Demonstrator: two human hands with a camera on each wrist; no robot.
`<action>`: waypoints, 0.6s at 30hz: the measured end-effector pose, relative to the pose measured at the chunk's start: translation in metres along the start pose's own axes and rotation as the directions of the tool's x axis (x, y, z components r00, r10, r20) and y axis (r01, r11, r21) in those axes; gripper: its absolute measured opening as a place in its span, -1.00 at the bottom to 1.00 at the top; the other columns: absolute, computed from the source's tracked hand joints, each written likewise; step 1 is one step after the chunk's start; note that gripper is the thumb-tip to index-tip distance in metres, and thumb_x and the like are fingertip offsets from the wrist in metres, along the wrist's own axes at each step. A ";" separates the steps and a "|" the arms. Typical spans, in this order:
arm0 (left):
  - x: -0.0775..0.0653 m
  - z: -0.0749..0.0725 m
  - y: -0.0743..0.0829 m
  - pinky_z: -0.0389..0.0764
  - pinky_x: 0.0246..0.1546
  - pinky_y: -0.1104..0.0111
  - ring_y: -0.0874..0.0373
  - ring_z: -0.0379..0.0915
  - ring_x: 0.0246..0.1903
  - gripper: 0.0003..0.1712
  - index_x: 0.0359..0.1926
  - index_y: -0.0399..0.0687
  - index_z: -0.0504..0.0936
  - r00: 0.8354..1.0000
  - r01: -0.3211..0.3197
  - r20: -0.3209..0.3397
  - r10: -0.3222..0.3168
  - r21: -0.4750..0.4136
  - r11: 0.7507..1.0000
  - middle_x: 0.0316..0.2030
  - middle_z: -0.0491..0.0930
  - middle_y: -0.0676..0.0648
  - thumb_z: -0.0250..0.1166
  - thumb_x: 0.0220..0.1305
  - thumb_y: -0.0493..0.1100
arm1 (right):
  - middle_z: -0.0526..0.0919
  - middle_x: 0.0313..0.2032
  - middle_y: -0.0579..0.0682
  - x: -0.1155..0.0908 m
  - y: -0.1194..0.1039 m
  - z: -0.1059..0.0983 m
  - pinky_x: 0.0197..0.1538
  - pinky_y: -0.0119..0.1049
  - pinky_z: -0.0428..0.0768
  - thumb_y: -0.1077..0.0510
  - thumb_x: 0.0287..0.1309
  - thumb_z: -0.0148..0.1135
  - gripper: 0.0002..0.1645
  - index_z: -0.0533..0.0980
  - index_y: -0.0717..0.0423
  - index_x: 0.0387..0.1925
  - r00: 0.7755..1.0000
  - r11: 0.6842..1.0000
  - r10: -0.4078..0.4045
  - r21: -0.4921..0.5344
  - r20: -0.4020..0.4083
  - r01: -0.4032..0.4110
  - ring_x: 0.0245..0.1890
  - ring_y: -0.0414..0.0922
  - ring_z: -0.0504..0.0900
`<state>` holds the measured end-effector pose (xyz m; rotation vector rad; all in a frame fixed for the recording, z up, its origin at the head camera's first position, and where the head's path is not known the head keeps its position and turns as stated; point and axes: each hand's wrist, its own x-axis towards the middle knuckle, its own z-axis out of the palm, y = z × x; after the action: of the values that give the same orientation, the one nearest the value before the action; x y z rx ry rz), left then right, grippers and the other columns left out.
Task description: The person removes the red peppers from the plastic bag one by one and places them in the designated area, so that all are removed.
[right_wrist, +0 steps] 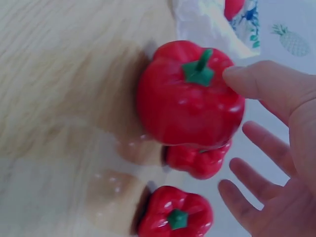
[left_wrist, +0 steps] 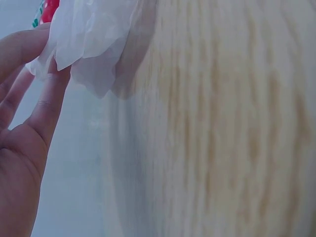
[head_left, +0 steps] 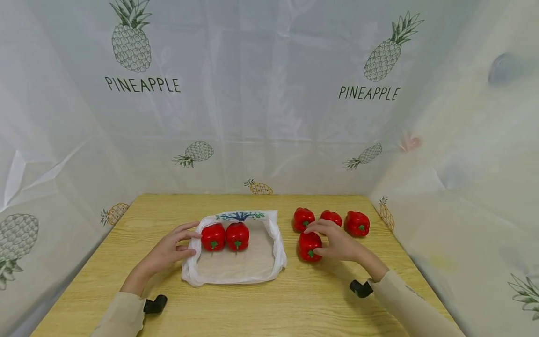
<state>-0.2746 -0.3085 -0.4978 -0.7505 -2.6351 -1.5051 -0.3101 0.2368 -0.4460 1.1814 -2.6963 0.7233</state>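
Observation:
A white plastic bag (head_left: 279,255) lies with its mouth spread wide, and two red bell peppers (head_left: 213,236) sit side by side inside it. My left hand (head_left: 166,252) holds the bag's left rim, with the thumb and fingers on either side of the plastic in the left wrist view. Right of the bag, my right hand (head_left: 340,243) grips a red bell pepper (head_left: 309,245) between thumb and index finger. The thumb lies beside the green stem in the right wrist view, and the other fingers are spread apart. The index fingertip is hidden there.
Three more red peppers stand behind the right hand: one at the left (head_left: 303,218), a partly covered pepper (head_left: 331,216) in the middle, and another pepper (head_left: 357,223) at the right. A pineapple-printed sheet (head_left: 269,107) surrounds the wooden table (head_left: 236,309).

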 end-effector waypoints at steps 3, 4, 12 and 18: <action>0.000 0.000 0.000 0.69 0.20 0.12 -0.48 0.33 0.40 -0.55 0.21 -0.06 0.67 1.000 0.007 0.000 -0.007 -0.001 1.000 0.59 0.19 -0.24 0.50 0.32 -0.28 | 0.61 0.27 0.05 0.005 -0.005 -0.003 0.20 0.11 0.69 0.22 0.12 0.62 -0.44 0.65 0.07 0.17 1.000 1.000 0.000 -0.015 -0.015 0.000 0.28 0.10 0.52; 0.000 0.000 -0.001 0.69 0.20 0.12 -0.48 0.33 0.40 -0.55 0.21 -0.06 0.68 1.000 0.009 -0.001 -0.009 -0.001 1.000 0.59 0.19 -0.24 0.50 0.32 -0.28 | 0.60 0.29 0.05 0.007 -0.006 -0.004 0.21 0.11 0.69 0.22 0.13 0.62 -0.44 0.65 0.06 0.18 1.000 1.000 0.003 -0.015 -0.016 -0.003 0.29 0.10 0.51; -0.001 -0.001 -0.001 0.70 0.18 0.16 -0.49 0.33 0.40 -0.54 0.21 -0.07 0.68 1.000 0.010 -0.002 -0.010 -0.010 1.000 0.59 0.19 -0.25 0.50 0.31 -0.32 | 0.59 0.31 0.03 0.034 -0.028 -0.005 0.23 0.02 0.71 0.23 0.17 0.59 -0.42 0.62 -0.04 0.22 0.999 0.999 -0.043 0.009 -0.011 0.043 0.30 0.05 0.54; -0.001 -0.001 0.002 0.71 0.17 0.15 -0.47 0.34 0.39 -0.55 0.21 -0.10 0.68 1.000 0.004 -0.002 -0.004 -0.009 1.000 0.59 0.19 -0.27 0.49 0.32 -0.30 | 0.57 0.35 0.05 0.058 -0.042 0.001 0.34 0.06 0.63 0.25 0.18 0.56 -0.39 0.60 -0.02 0.27 0.999 0.999 -0.045 0.014 0.015 0.044 0.35 0.05 0.52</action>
<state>-0.2726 -0.3089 -0.4957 -0.7438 -2.6316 -1.5193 -0.3194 0.1734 -0.4145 1.2505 -2.6720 0.7305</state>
